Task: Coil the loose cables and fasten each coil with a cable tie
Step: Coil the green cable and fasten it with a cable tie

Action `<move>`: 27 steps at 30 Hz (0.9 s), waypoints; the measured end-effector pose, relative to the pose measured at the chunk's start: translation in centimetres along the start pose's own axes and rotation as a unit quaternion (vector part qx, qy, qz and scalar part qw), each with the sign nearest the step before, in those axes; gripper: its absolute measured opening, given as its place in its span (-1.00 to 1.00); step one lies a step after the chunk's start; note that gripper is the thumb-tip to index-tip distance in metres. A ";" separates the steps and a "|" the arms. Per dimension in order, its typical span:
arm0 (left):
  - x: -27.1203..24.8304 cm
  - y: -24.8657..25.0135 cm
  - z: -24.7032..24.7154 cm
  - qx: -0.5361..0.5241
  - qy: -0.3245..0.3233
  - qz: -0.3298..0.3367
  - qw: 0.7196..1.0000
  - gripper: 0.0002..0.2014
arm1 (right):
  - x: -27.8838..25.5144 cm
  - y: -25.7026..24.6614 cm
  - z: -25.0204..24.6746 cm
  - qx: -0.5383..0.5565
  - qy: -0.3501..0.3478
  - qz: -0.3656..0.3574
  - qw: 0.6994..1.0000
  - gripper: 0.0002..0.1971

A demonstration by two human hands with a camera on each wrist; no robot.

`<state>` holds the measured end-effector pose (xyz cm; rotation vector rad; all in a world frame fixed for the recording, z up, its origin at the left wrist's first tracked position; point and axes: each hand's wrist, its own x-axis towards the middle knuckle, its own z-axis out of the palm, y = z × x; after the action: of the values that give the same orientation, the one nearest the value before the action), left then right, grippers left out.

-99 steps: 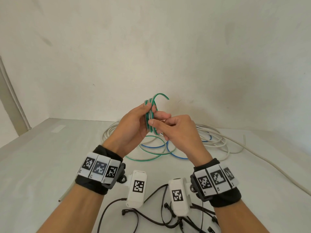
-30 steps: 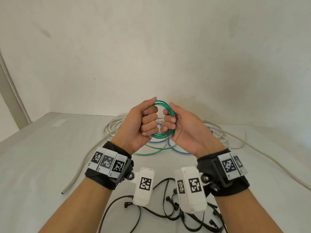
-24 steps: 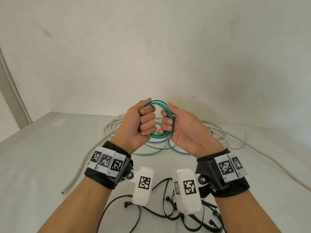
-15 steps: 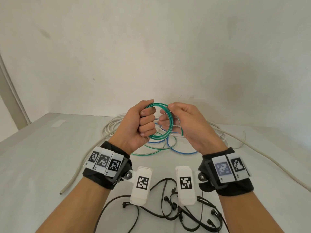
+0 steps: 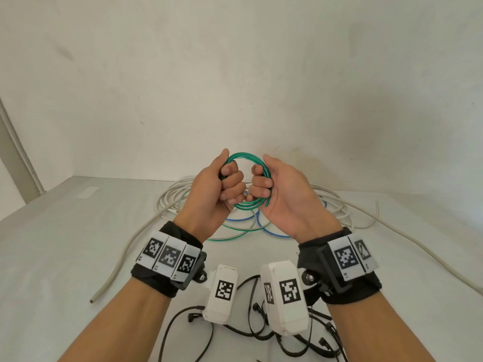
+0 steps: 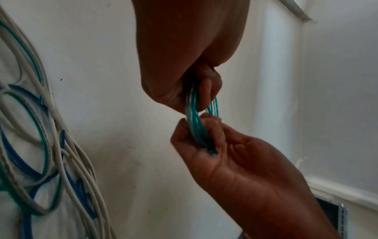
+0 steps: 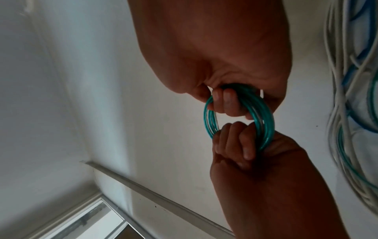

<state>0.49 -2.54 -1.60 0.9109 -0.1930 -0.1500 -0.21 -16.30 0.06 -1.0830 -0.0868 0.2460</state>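
A small coil of green cable (image 5: 245, 155) is held upright in the air between both hands, above the table. My left hand (image 5: 231, 184) grips its left side, fingers curled through the ring. My right hand (image 5: 261, 184) grips the right side the same way, palm toward me. The cable's cut end (image 5: 266, 203) sticks out below the right fingers. In the left wrist view the green coil (image 6: 194, 122) runs from the left fist down into the right hand (image 6: 235, 161). In the right wrist view the coil (image 7: 266, 113) spans both fists. No tie is visible on the coil.
Loose white, blue and green cables (image 5: 235, 231) lie tangled on the white table (image 5: 65, 244) under the hands. One long white cable (image 5: 125, 259) trails toward the left front. Several black cable ties (image 5: 261, 333) lie near the front edge. A wall stands close behind.
My right hand has turned from back-up to palm-toward-me and now curls its fingers through the coil's right side. The left hand keeps its grip and the coil stays raised.
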 end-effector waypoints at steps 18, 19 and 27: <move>-1.0 1.9 -1.4 0.415 -0.081 0.044 0.905 -0.66 | 0.3 -0.2 -0.9 -0.357 0.108 -0.133 0.918 -0.57; -1.1 1.9 -1.3 0.422 -0.081 0.043 0.902 -0.67 | 0.3 -0.3 -1.1 -0.360 0.106 -0.133 0.917 -0.56; -1.1 1.9 -2.1 0.455 -0.089 -0.058 0.884 -0.69 | 0.4 -1.4 -2.6 -0.444 0.090 -0.163 0.877 -0.56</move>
<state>0.03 0.45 -1.48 1.8558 -0.3952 -0.2641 0.88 -19.10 0.03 -1.9760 -0.2278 -0.2393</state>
